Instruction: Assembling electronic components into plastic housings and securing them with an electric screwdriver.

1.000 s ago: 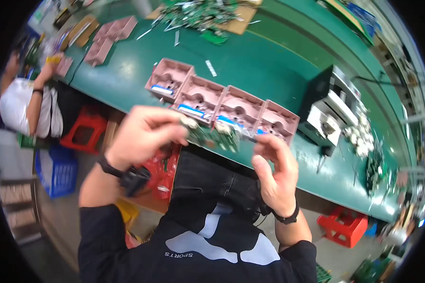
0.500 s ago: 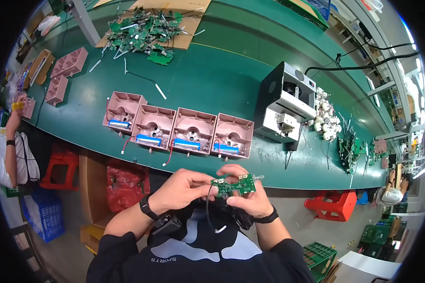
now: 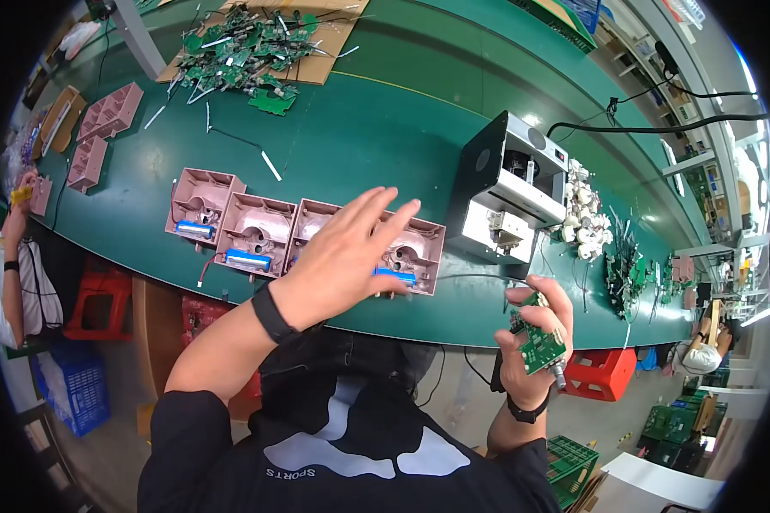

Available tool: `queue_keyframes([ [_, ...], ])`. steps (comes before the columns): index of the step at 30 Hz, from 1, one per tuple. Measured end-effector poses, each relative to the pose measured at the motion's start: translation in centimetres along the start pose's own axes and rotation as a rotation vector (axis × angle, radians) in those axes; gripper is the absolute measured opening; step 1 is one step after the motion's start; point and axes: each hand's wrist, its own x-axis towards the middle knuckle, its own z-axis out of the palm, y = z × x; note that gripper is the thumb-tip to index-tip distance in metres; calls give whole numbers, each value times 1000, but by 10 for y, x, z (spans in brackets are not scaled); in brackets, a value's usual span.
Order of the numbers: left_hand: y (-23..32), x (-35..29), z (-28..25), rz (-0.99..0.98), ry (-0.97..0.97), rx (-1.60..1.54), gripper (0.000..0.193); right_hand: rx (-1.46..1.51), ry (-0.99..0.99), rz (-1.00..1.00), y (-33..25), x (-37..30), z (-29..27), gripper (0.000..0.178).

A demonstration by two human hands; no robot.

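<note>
My left hand [image 3: 338,256], its fingers spread, is over the row of pink plastic housings and holds nothing. It hides much of the third housing and part of the rightmost housing [image 3: 429,244]. In the leftmost housing [image 3: 205,190] lies a blue cylindrical battery [image 3: 195,229]. Another blue battery [image 3: 248,261] sits in the housing beside it, and a blue battery [image 3: 395,277] shows near my left thumb. Off to the right, my right hand [image 3: 522,385] grips a green circuit board [image 3: 542,349] with a metal shaft at its lower end, held past the table's near edge.
A black and silver machine [image 3: 518,188] stands right of the housings. Beyond it lie white parts [image 3: 583,214] and a heap of wired boards [image 3: 622,269]. More circuit boards [image 3: 248,56] pile up on cardboard at the back left. A red stool [image 3: 597,376] is below the table; co-workers sit at both sides.
My hands have separated. The left let go of the circuit board and reached forward over the housings; the right carried the board to the right.
</note>
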Motion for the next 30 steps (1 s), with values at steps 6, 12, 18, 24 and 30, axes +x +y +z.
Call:
queue_keyframes([
  [6,-7,2,18,69,-213,143,101,-156,69,-22,3,-11,-4,45],
  [12,-1,7,14,122,-91,77,106,-196,109,-68,12,-8,10,45],
  [18,8,6,4,94,-43,-21,107,-337,143,-216,13,1,14,43],
  [24,17,2,-4,-7,-94,-111,116,-354,154,-281,15,-4,15,42],
  [30,18,3,-8,-9,-81,-100,117,-347,123,-272,18,-8,15,40],
])
